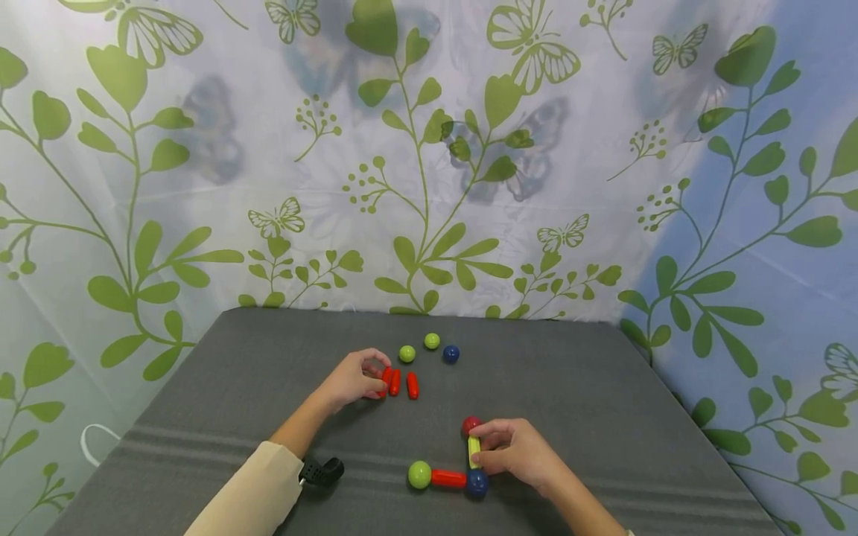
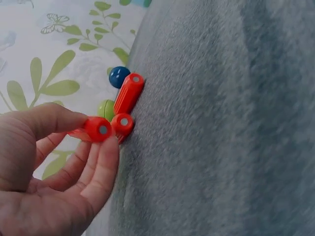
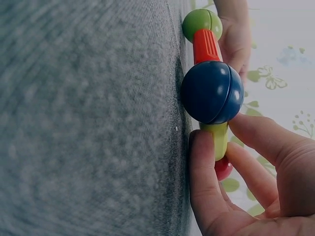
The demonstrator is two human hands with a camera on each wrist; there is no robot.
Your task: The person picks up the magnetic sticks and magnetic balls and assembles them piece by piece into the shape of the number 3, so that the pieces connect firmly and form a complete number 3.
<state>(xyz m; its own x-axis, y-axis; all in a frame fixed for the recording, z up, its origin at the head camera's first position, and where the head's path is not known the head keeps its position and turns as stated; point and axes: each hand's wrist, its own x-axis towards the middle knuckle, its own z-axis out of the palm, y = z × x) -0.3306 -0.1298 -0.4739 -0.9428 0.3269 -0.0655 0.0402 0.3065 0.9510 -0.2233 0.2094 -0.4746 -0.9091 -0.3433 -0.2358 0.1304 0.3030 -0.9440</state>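
Observation:
My left hand (image 1: 357,380) pinches a red magnetic rod (image 2: 96,129) between thumb and fingers; a pale round disc shows in its end. Two more red rods (image 1: 395,383) lie just right of that hand on the grey cloth. Nearer the front, my right hand (image 1: 516,452) grips a yellow-green rod (image 1: 474,451) between thumb and fingers. This rod joins a red ball (image 1: 471,426) at its far end to a dark blue ball (image 1: 477,483) at its near end. From the blue ball, another red rod (image 1: 448,479) runs left to a green ball (image 1: 419,474), making an L shape.
Behind the loose rods sit two green balls (image 1: 407,353) and a second blue ball (image 1: 451,353). Grey cloth (image 1: 570,387) covers the table, with a leaf-and-butterfly curtain (image 1: 322,179) along its back and sides. A black band (image 1: 322,472) hangs at the left sleeve.

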